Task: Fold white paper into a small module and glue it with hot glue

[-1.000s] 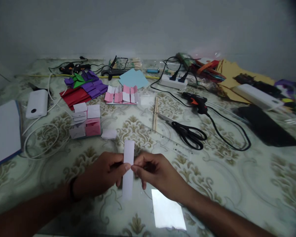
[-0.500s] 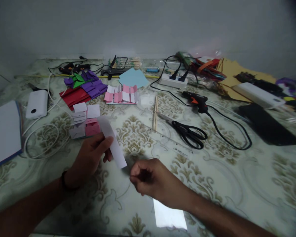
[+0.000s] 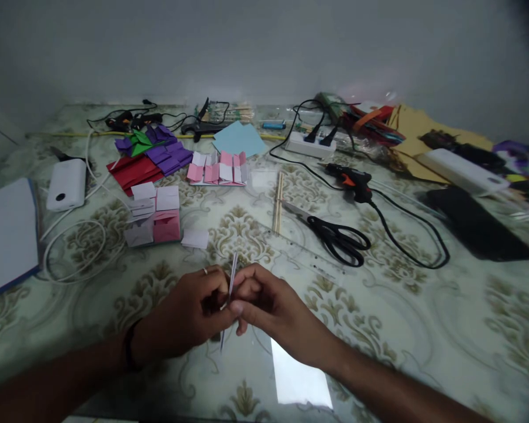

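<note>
My left hand [image 3: 186,314] and my right hand [image 3: 268,308] meet above the near middle of the glass-topped table [image 3: 423,329]. Both pinch a narrow white paper strip [image 3: 232,276], which stands upright and edge-on between the fingertips. Its top sticks up above my fingers and its lower end shows below them. A ring shows on my left hand and a dark band on that wrist. A small white folded piece [image 3: 194,238] lies just beyond my hands.
Pink and white folded papers [image 3: 154,217], another row [image 3: 218,170], red and purple papers [image 3: 147,158], black scissors [image 3: 335,235], wooden sticks [image 3: 277,202], a glue gun [image 3: 350,179] with cord, a power strip [image 3: 309,145], a white power bank [image 3: 66,184], a notebook [image 3: 6,235].
The left hand alone had carried the strip out to the left, tilted. Both hands have now come back together and pinch it, turned edge-on and upright.
</note>
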`<state>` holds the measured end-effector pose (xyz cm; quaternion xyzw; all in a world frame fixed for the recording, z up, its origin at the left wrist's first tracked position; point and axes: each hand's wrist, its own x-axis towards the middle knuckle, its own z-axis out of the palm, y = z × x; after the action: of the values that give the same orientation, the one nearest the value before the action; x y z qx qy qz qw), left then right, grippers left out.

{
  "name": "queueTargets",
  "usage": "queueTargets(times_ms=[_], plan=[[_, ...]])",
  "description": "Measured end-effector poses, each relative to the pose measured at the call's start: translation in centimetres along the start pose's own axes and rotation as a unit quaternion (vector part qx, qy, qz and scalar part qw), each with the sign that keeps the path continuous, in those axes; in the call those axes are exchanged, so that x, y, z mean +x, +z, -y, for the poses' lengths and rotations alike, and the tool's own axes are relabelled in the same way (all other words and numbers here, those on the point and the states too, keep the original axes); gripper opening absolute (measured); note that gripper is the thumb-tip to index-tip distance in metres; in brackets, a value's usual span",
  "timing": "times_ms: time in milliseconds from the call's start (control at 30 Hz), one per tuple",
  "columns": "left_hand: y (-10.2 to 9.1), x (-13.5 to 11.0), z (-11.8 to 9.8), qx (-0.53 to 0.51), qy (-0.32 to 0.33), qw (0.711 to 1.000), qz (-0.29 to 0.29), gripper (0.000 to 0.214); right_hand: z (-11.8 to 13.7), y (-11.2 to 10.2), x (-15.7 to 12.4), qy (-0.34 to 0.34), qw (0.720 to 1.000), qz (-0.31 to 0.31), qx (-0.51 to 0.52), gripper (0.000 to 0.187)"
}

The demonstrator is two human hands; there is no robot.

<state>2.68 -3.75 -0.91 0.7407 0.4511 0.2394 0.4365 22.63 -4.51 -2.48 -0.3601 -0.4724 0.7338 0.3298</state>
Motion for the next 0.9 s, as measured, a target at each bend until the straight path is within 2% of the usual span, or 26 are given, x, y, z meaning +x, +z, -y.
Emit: queueTargets(times_ms=[233, 333, 567, 700, 900], plan=[[-0.2, 0.3, -0.1, -0.065, -0.056, 0.995, 0.056, 0.030, 0.0, -0.2, 0.2, 0.007, 1.000, 0.011, 0.010, 0.042], [-0.3, 0.2, 0.0, -0.103, -0.089, 0.988, 0.076, 0.022, 0.2, -0.4, 0.3, 0.010, 1.000, 0.005, 0.006, 0.043], [-0.5, 0.2, 0.9, -0.191, -0.117, 0.974, 0.030, 0.015, 0.1, -1.0, 0.5, 0.004, 1.000, -0.019, -0.021, 0.037], [-0.5, 0.4, 0.8, -0.271, -0.142, 0.950, 0.063, 0.023, 0.1, -1.1, 0.5, -0.004, 0.999, -0.024, -0.047, 0.035], [-0.8, 0.7, 0.1, -0.266, -0.151, 0.949, 0.071, 0.022, 0.0, -1.2, 0.3, -0.017, 0.998, -0.022, -0.056, 0.036]])
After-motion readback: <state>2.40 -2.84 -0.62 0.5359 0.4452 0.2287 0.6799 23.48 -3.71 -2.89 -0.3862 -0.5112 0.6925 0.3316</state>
